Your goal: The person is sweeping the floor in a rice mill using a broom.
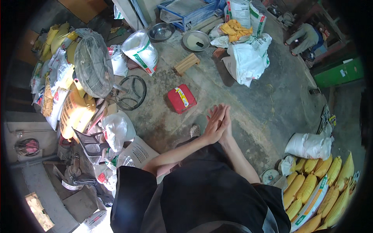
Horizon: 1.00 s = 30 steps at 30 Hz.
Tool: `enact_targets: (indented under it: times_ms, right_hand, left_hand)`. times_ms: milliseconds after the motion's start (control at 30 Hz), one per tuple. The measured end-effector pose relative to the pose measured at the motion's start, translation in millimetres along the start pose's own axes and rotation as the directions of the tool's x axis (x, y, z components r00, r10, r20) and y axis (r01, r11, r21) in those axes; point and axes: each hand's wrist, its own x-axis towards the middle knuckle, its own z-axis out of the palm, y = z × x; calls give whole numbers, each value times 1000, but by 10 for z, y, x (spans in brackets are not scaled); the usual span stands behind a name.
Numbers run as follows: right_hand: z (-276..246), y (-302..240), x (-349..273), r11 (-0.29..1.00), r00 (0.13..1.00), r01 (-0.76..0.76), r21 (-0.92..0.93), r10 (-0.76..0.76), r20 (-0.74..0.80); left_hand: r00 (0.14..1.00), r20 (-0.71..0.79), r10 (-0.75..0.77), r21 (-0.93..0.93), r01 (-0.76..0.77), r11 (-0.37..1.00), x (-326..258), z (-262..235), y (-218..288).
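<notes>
My left hand point(213, 128) and my right hand point(226, 126) are pressed together in front of my body, palm against palm. Their fingers are stretched out and point away from me, and no object shows between them. The inner sides of the palms are hidden. On the concrete floor just beyond and to the left lies a red box-shaped container point(185, 105) with a yellow and white strip across its top. It is the thing nearest to my hands, and neither hand touches it.
A small wooden stool point(187, 63), metal bowl point(196, 40) and white sacks point(248, 58) stand farther off. A fan point(93, 66) on a round base point(131, 92) is at left beside piled sacks. Yellow sacks point(309, 186) fill the near right. Another person point(307, 39) bends at far right.
</notes>
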Motion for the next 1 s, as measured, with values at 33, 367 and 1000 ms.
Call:
enact_targets:
  times_ms: [33,367,1000]
  right_hand:
    - [-20,-171,192,1000,1000,5,3,-5,-10]
    - [-14,-1532,2387,742,861,-281,-609,475,180]
    - [1249,-2714,6139,363,976,193,-912,26,217]
  left_hand:
    - [989,73,130,110,-138,984,313,-48,-43]
    - [900,-219,-376,171,415,894,2263,-778,-1667]
    - [227,-685,-692,-462,599,654,3650,-2303,-2469]
